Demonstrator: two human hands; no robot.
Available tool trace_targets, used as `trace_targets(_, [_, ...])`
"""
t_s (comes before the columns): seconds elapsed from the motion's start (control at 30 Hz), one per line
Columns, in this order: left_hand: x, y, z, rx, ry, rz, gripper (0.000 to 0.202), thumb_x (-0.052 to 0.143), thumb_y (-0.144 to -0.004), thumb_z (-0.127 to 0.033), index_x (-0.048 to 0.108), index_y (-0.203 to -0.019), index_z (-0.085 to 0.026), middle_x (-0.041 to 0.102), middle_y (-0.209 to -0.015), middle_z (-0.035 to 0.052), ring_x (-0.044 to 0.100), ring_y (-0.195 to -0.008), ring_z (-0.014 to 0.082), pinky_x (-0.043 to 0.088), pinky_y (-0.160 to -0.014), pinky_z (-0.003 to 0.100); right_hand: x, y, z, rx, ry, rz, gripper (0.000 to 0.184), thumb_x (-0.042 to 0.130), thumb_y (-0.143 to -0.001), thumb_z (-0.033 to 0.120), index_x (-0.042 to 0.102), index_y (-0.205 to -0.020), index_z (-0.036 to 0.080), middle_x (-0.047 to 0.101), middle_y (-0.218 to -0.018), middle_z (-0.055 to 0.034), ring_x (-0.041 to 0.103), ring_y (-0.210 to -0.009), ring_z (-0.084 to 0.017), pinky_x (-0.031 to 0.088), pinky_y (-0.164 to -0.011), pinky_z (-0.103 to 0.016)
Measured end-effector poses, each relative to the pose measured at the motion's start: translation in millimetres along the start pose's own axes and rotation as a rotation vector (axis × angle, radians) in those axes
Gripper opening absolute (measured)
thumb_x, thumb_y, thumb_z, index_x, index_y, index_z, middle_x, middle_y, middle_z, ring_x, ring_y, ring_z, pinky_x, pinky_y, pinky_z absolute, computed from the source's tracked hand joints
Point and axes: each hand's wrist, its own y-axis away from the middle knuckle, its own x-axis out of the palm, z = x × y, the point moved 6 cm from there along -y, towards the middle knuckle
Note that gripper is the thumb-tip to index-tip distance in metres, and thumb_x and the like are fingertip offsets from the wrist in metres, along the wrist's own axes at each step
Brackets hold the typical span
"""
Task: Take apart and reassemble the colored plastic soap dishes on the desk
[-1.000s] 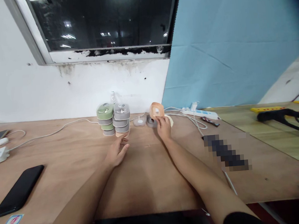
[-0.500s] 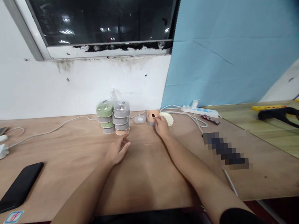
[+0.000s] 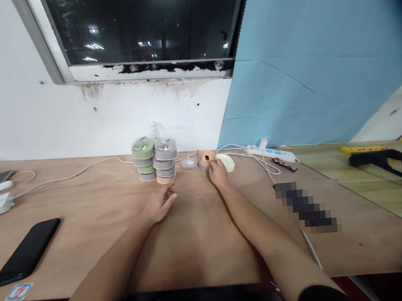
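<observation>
My right hand (image 3: 218,172) reaches to a small round container (image 3: 203,166), peach inside and grey outside, near the wall. Its fingers are pinched at a small dark square piece (image 3: 207,158) over the container; the exact contact is too small to make out. A clear round lid (image 3: 189,162) lies left of the container, and a pale yellow scalloped disc (image 3: 227,163) lies beside my right hand. My left hand (image 3: 159,204) rests on the table with fingers loosely bent, thumb apart, holding nothing. Just beyond it stand two stacks of lidded containers, one green and grey (image 3: 143,148), one mostly grey (image 3: 165,148).
A black phone (image 3: 26,251) lies at the left on the wooden table (image 3: 97,209). White power strips (image 3: 272,153) and loose cables run along the back. A wrapper (image 3: 284,164) and a blurred dark object (image 3: 305,207) are at the right. A clear bottle (image 3: 154,128) stands behind the stacks.
The view has shifted slightly, so everything sits a little lower and to the right. Both hands keep nearly the same place against the containers.
</observation>
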Motion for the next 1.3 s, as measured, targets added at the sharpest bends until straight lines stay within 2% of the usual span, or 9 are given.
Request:
trace_targets(0.23, [-0.5, -1, -1, 0.002, -0.003, 0.000, 0.047, 0.042, -0.093, -0.046, 0.045, -0.131, -0.018, 0.066, -0.106, 0.0074, 0.062, -0.092, 0.0196, 0.048, -0.084, 0.035, -33, -1, 28, -0.028, -0.131, -0.193, 0.036, 0.047, -0.086, 0.024, 0.061, -0.118, 0.015, 0.054, -0.113, -0.0149, 0.051, -0.107, -0.027, 0.041, -0.096, -0.044])
trace_targets(0.43, [2.1, -1, -2, -0.006, -0.006, 0.023, 0.045, 0.043, -0.093, -0.045, 0.047, -0.129, -0.018, 0.067, -0.102, 0.0064, 0.063, -0.092, 0.0203, 0.048, -0.084, 0.035, -75, -18, 138, -0.226, -0.385, -0.269, 0.050, 0.056, -0.085, 0.041, 0.047, -0.130, 0.020, 0.050, -0.124, -0.0122, 0.047, -0.117, -0.025, 0.038, -0.102, -0.045])
trace_targets(0.6, [0.0, -1, -1, -0.013, 0.002, -0.004, 0.046, 0.043, -0.093, -0.046, 0.045, -0.130, -0.019, 0.067, -0.101, 0.0058, 0.063, -0.089, 0.0192, 0.048, -0.082, 0.034, -55, -36, 195, -0.167, -0.436, -0.105, 0.075, 0.069, -0.073, 0.053, 0.043, -0.136, 0.021, 0.036, -0.141, -0.0148, 0.035, -0.132, -0.029, 0.032, -0.109, -0.047])
trace_targets(0.7, [-1.3, -1, -1, -0.001, 0.007, -0.009, 0.045, 0.043, -0.093, -0.046, 0.046, -0.129, -0.019, 0.067, -0.100, 0.0055, 0.062, -0.088, 0.0188, 0.048, -0.081, 0.033, -27, -42, 193, -0.064, -0.454, -0.016, 0.083, 0.075, -0.065, 0.054, 0.045, -0.136, 0.022, 0.032, -0.144, -0.0154, 0.034, -0.134, -0.031, 0.033, -0.109, -0.048])
trace_targets(0.83, [-1.4, -1, -1, 0.002, 0.025, -0.008, 0.046, 0.043, -0.092, -0.048, 0.046, -0.129, -0.019, 0.067, -0.100, 0.0052, 0.062, -0.086, 0.0181, 0.048, -0.081, 0.032, -14, -44, 190, -0.079, -0.496, -0.042, 0.070, 0.075, -0.068, 0.045, 0.052, -0.130, 0.022, 0.044, -0.136, -0.0134, 0.040, -0.130, -0.028, 0.035, -0.109, -0.045])
trace_targets(0.97, [-0.7, -1, -1, -0.007, 0.016, -0.004, 0.045, 0.042, -0.093, -0.049, 0.050, -0.125, -0.018, 0.068, -0.099, 0.0053, 0.062, -0.085, 0.0189, 0.048, -0.079, 0.033, -37, -27, 187, -0.152, -0.516, -0.211, 0.064, 0.072, -0.073, 0.042, 0.052, -0.130, 0.020, 0.045, -0.137, -0.0137, 0.040, -0.130, -0.027, 0.035, -0.110, -0.045])
trace_targets(1.1, [-4.4, -1, 1, -0.016, -0.001, -0.022, 0.046, 0.041, -0.093, -0.049, 0.050, -0.127, -0.019, 0.067, -0.104, 0.0070, 0.063, -0.090, 0.0207, 0.048, -0.082, 0.035, -67, 24, 165, -0.285, -0.503, -0.309, 0.066, 0.073, -0.073, 0.039, 0.049, -0.132, 0.023, 0.045, -0.139, -0.0132, 0.041, -0.130, -0.029, 0.035, -0.108, -0.050])
trace_targets(1.17, [-9.7, -2, 5, -0.015, -0.012, -0.061, 0.049, 0.042, -0.093, -0.049, 0.047, -0.131, -0.020, 0.066, -0.109, 0.0080, 0.063, -0.093, 0.0215, 0.048, -0.085, 0.037, -78, 56, 148, -0.371, -0.502, -0.285, 0.070, 0.075, -0.070, 0.035, 0.048, -0.133, 0.024, 0.045, -0.139, -0.0138, 0.043, -0.129, -0.031, 0.038, -0.106, -0.052])
trace_targets(1.3, [-19.9, -3, 16, -0.019, 0.006, -0.159, 0.058, 0.045, -0.091, -0.050, 0.035, -0.140, -0.020, 0.062, -0.118, 0.0101, 0.062, -0.097, 0.0216, 0.047, -0.089, 0.039, -84, 103, 126, -0.464, -0.507, -0.022, 0.075, 0.077, -0.067, 0.032, 0.047, -0.135, 0.025, 0.044, -0.140, -0.0143, 0.046, -0.127, -0.031, 0.042, -0.103, -0.050])
